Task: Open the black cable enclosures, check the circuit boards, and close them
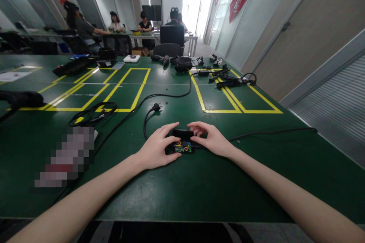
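A small black power adapter (182,142) lies open on the green table (199,190), its green circuit board with copper coils showing. The black upper cover (182,134) rests at its far side. My left hand (156,148) grips the adapter's left end, thumb beside the board, fingers curved over the cover. My right hand (209,138) holds the right end, fingers bent onto the cover. A black cable (270,133) runs from the adapter to the right. A black plug (155,107) on a looped cord lies just beyond my hands.
Yellow tape rectangles (134,95) mark the table. A coiled black cable (91,115) lies to the left beside a blurred patch. Tools and chargers (228,79) sit at the far right, black cases (74,66) at the far left. Several people sit at distant tables.
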The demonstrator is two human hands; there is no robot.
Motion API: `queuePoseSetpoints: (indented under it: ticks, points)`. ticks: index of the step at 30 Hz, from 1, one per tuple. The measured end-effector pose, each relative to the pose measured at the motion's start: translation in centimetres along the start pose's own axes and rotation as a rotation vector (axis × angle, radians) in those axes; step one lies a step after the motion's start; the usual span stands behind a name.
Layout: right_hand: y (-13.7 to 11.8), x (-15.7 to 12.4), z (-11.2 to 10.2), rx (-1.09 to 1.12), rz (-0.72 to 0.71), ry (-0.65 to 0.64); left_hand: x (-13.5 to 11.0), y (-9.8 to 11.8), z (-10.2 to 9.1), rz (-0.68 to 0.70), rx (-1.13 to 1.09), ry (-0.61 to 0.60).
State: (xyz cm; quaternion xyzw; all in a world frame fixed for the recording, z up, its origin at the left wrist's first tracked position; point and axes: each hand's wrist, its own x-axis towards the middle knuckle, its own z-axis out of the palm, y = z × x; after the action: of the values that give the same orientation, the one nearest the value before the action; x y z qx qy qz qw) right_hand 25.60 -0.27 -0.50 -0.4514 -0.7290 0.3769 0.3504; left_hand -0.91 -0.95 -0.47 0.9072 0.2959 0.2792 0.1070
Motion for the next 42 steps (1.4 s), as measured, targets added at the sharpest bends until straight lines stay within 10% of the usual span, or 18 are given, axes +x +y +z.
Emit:
queuePoseSetpoints:
  ticks: [42]
  points:
    - [-1.4,-1.0,-1.0,0.086,-0.160,-0.115,-0.2,0.0,-0.3,0.123,0.107,-0.033]
